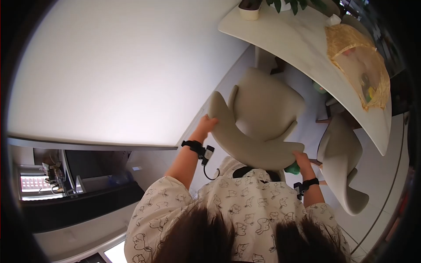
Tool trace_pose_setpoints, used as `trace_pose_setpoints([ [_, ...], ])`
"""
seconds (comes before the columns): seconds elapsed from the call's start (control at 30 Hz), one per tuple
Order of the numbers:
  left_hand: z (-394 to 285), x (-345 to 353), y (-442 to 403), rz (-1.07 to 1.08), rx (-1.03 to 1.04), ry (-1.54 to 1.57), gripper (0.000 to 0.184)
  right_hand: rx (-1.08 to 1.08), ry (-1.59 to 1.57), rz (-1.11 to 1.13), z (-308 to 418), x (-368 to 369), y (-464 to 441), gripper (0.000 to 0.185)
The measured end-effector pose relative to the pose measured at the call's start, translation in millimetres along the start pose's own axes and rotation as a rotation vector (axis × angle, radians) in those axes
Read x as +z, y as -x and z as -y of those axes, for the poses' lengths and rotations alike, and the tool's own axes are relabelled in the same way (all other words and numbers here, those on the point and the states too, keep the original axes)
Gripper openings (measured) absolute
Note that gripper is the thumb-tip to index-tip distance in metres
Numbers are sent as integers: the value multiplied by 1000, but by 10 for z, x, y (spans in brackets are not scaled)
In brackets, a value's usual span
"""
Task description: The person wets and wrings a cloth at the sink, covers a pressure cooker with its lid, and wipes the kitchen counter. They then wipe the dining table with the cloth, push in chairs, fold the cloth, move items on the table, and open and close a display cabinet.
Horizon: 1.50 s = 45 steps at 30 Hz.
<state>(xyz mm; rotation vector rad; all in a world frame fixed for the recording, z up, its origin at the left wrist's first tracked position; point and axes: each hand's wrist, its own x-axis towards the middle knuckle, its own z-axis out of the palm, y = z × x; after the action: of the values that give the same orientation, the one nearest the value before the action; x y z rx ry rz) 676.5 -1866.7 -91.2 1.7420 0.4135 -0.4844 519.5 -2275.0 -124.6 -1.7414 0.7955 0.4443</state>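
Note:
A beige chair (256, 142) with a curved backrest stands directly in front of me, its seat towards the table. My left hand (208, 124) is closed around the left end of the backrest. At the backrest's right end, my right hand (301, 159) grips the edge, its fingers partly hidden. Some green material, perhaps a cloth (293, 168), shows right beside that hand; whether the hand holds it, I cannot tell. Both wrists carry black straps with small devices.
A white marble-look table (289, 39) lies ahead, bearing a gold-edged translucent cover (357, 65), a cream container (250, 12) and a leafy plant (289, 4). A second beige chair (340, 153) stands at right. A large white wall panel (109, 74) borders the left.

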Motion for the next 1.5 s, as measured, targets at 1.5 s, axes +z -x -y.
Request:
trace_pose_setpoints([
  [1.5,96,420,701,-919,-228,-787,66,-499,756,-887,4230,-1727,-6206,49],
])
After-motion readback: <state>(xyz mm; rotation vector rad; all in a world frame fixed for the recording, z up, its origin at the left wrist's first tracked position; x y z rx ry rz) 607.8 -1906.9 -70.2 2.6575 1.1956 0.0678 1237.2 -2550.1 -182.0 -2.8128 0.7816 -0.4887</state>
